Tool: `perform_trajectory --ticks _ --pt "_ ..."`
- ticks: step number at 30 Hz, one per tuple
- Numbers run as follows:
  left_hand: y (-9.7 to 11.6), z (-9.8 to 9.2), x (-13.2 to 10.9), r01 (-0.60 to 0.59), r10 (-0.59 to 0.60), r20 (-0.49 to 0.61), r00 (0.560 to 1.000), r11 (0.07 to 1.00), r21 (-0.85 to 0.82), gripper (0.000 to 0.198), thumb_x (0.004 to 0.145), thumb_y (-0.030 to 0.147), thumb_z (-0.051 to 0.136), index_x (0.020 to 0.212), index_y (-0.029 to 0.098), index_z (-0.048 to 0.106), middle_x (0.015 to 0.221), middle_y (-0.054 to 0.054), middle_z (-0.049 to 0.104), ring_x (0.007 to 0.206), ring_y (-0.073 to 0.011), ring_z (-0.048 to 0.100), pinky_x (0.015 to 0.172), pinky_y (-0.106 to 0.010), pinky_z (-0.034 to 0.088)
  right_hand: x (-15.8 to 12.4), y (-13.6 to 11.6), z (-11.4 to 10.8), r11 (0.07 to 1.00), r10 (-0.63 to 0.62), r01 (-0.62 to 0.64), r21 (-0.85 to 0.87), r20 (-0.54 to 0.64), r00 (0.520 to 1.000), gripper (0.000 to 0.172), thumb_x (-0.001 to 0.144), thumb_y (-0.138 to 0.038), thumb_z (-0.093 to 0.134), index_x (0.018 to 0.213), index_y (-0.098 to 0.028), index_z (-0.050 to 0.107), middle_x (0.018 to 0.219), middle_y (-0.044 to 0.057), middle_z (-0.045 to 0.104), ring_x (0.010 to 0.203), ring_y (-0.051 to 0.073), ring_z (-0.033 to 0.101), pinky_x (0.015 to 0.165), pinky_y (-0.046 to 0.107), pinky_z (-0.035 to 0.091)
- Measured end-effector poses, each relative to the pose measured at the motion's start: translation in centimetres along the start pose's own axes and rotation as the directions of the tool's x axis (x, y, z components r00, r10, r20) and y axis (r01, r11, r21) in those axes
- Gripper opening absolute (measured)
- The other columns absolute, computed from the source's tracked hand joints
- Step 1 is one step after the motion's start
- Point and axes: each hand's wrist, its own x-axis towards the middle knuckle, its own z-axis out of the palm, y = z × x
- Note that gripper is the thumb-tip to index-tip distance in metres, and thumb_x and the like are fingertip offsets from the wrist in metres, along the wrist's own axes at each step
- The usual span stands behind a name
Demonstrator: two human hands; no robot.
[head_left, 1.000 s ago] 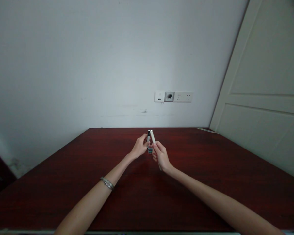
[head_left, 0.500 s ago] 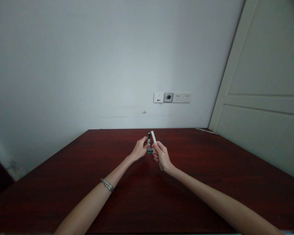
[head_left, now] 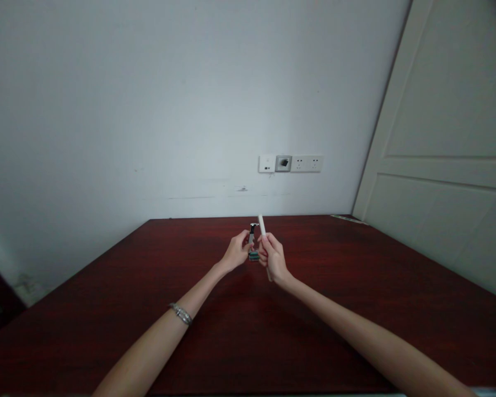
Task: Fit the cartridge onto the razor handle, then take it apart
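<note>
1. The left hand (head_left: 236,251) is shown raised over the middle of the table (head_left: 314,314), just at 9 o'clock of the right hand. Its fingers are closed narrowly around a small dark object (head_left: 252,236).
2. The small dark object is held upright between the two hands. A bright metal tip is seen at its 12 o'clock end and a greenish part at its 6 o'clock end. What kind of object it is cannot be told at this size.
3. The right hand (head_left: 274,257) is held at 3 o'clock of the small dark object, very close to it or touching it. Its fingers are wrapped tightly around a white stick (head_left: 262,225).
4. The white stick is gripped near its middle and stands almost upright, leaning slightly toward 11 o'clock. Its upper end rises above the fingers, and its lower end shows below the palm. Its upper end stands just beside the top of the small dark object.
5. A metal bracelet (head_left: 181,312) is worn on the left forearm, at 7 o'clock of the left hand.
6. The table is dark red wood and is set against a pale wall (head_left: 149,110).
7. A socket strip (head_left: 291,164) is mounted on the wall, at 12 o'clock of the hands.
8. A pale panelled door (head_left: 446,165) is seen at 2 o'clock.
</note>
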Motion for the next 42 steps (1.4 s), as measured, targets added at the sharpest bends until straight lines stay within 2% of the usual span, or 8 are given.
perform_trajectory --ticks 8,13,16,20,26,32,37,42 --pt "-0.9 0.2 0.3 0.032 -0.032 0.002 1.000 0.995 -0.095 0.014 0.078 0.018 0.048 0.091 0.015 0.051 0.076 -0.001 0.058 0.065 -0.0121 0.056 0.063 -0.023 0.044 -1.3 0.4 0.1 0.994 0.108 -0.109 0.000 0.056 0.993 0.032 0.074 -0.050 0.055 0.073 -0.020 0.043 0.048 -0.011 0.025 0.036 0.003 0.016 0.031 0.013 0.011" --pt "-1.0 0.1 0.2 -0.002 0.002 -0.009 1.000 0.999 -0.051 0.013 0.077 0.018 0.050 0.089 0.015 0.051 0.077 -0.001 0.059 0.066 -0.0122 0.055 0.064 -0.023 0.043 -0.4 -0.8 0.6 0.998 0.040 -0.041 0.041 0.023 0.999 0.032 0.072 -0.049 0.056 0.072 -0.021 0.043 0.047 -0.011 0.025 0.035 0.003 0.016 0.031 0.013 0.011" --pt "-0.9 0.1 0.2 0.002 -0.003 -0.020 1.000 0.999 -0.051 0.013 0.077 0.018 0.050 0.090 0.015 0.051 0.078 -0.001 0.059 0.068 -0.0124 0.056 0.065 -0.023 0.043 -0.6 -0.2 0.4 0.997 0.067 -0.067 0.021 0.016 0.998 0.033 0.072 -0.050 0.056 0.072 -0.021 0.043 0.047 -0.011 0.026 0.035 0.003 0.017 0.031 0.013 0.011" --pt "-1.2 0.1 0.4 0.045 -0.047 -0.014 0.999 0.995 -0.085 0.013 0.077 0.017 0.048 0.091 0.016 0.050 0.074 0.000 0.058 0.065 -0.0118 0.056 0.064 -0.023 0.044 -1.3 0.6 0.0 0.995 0.105 -0.104 -0.009 0.062 0.993 0.030 0.075 -0.049 0.054 0.074 -0.021 0.044 0.048 -0.011 0.026 0.036 0.003 0.016 0.031 0.013 0.010" --pt "-1.0 0.3 0.2 -0.003 0.003 0.008 1.000 0.998 -0.064 0.015 0.078 0.025 0.051 0.089 0.015 0.051 0.081 -0.002 0.059 0.070 -0.0136 0.056 0.066 -0.024 0.044 -0.3 -0.7 0.3 0.999 0.019 -0.019 0.041 0.012 1.000 0.031 0.074 -0.048 0.056 0.073 -0.020 0.044 0.048 -0.011 0.026 0.036 0.002 0.017 0.031 0.013 0.012" --pt "-1.2 0.1 0.4 0.018 -0.018 0.002 1.000 0.995 -0.094 0.013 0.078 0.020 0.050 0.089 0.015 0.049 0.073 0.000 0.057 0.066 -0.0123 0.055 0.064 -0.023 0.044 -1.5 0.5 0.0 0.994 0.112 -0.110 -0.026 0.080 0.991 0.029 0.078 -0.048 0.052 0.076 -0.020 0.045 0.048 -0.011 0.025 0.036 0.002 0.017 0.031 0.013 0.011" --pt "-1.0 0.0 0.4 -0.007 0.009 0.024 1.000 0.997 -0.077 0.014 0.079 0.025 0.051 0.088 0.015 0.050 0.076 -0.001 0.057 0.068 -0.0126 0.055 0.064 -0.023 0.044 -0.3 -1.0 0.5 0.999 0.021 -0.021 0.031 0.029 0.999 0.031 0.074 -0.048 0.055 0.074 -0.020 0.043 0.048 -0.011 0.027 0.035 0.002 0.017 0.031 0.013 0.012" --pt "-0.8 0.0 0.4 -0.012 0.013 0.013 1.000 0.995 -0.097 0.013 0.079 0.023 0.051 0.089 0.015 0.050 0.078 -0.002 0.058 0.069 -0.0129 0.056 0.066 -0.024 0.044 -1.2 0.2 -0.1 0.993 0.121 -0.120 -0.019 0.048 0.991 0.032 0.075 -0.050 0.054 0.074 -0.020 0.043 0.048 -0.011 0.026 0.035 0.002 0.017 0.030 0.013 0.011"
